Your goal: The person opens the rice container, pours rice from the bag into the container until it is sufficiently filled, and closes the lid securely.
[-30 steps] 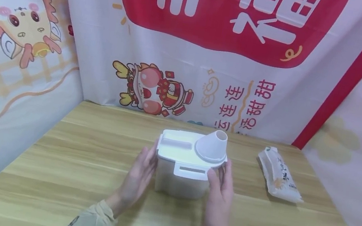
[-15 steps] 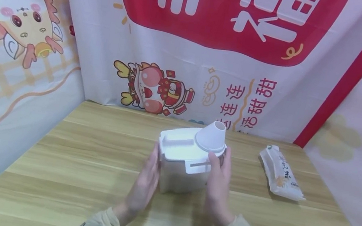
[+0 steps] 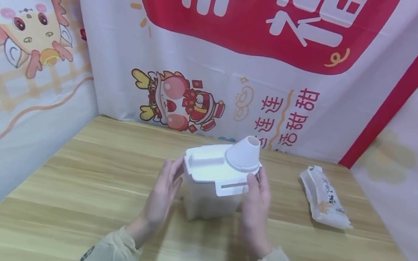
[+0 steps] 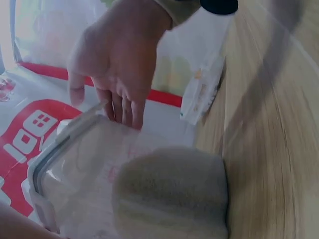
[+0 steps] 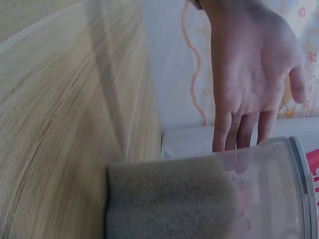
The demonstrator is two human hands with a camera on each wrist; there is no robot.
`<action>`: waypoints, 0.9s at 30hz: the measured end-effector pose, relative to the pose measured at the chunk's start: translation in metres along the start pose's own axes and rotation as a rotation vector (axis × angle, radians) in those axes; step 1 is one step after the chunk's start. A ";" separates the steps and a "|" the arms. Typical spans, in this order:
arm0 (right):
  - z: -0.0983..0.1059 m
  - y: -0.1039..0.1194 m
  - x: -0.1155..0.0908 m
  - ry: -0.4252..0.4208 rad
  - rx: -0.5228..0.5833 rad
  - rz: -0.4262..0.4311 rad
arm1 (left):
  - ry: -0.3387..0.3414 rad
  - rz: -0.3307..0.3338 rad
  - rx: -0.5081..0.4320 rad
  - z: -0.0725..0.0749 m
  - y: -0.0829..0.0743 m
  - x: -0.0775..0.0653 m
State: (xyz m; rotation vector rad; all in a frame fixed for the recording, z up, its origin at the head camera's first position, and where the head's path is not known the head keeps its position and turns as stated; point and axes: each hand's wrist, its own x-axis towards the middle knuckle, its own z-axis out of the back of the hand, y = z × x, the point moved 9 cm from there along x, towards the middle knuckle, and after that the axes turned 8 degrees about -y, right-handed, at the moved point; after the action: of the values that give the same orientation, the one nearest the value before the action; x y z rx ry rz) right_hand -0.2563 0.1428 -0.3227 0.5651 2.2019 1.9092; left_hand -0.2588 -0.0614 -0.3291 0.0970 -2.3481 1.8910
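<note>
A clear plastic storage container [image 3: 209, 200] stands on the table, turned slightly. Its white lid [image 3: 205, 164] carries a cone-shaped spout [image 3: 244, 154] at the right end and a clip [image 3: 232, 189] in front. Pale grain [image 5: 169, 194] fills its lower part in the right wrist view. At its left side is my left hand [image 3: 161, 193], fingertips at the lid's edge; the right wrist view shows this hand [image 5: 251, 69] with straight fingers. My right hand [image 3: 255, 209] flanks the other side, thumb near the clip. Its fingers extend straight along the container in the left wrist view [image 4: 117, 64].
A white printed packet [image 3: 325, 200] lies on the wooden table [image 3: 92, 203] at the right. Printed cloth hangings [image 3: 210, 67] enclose the back and both sides.
The container has turned counterclockwise, its right end swinging away from me, and the right hand moved with it. In the last half second the left hand has shifted slightly left.
</note>
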 end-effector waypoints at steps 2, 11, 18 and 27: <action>-0.003 0.001 -0.002 0.006 0.000 0.002 | 0.017 -0.017 0.020 0.000 0.000 0.004; -0.006 0.001 0.003 0.040 -0.083 -0.027 | 0.080 -0.068 0.066 0.009 0.004 0.018; -0.001 0.003 0.023 0.074 -0.187 -0.014 | 0.076 -0.074 0.103 0.011 0.007 0.018; 0.005 -0.006 0.059 0.071 -0.262 -0.098 | 0.099 -0.067 0.079 0.003 0.012 0.010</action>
State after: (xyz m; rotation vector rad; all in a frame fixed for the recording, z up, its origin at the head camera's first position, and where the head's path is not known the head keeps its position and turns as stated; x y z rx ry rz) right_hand -0.3091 0.1700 -0.3229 0.3443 1.9333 2.1484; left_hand -0.2706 -0.0611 -0.3401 0.0856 -2.1791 1.9114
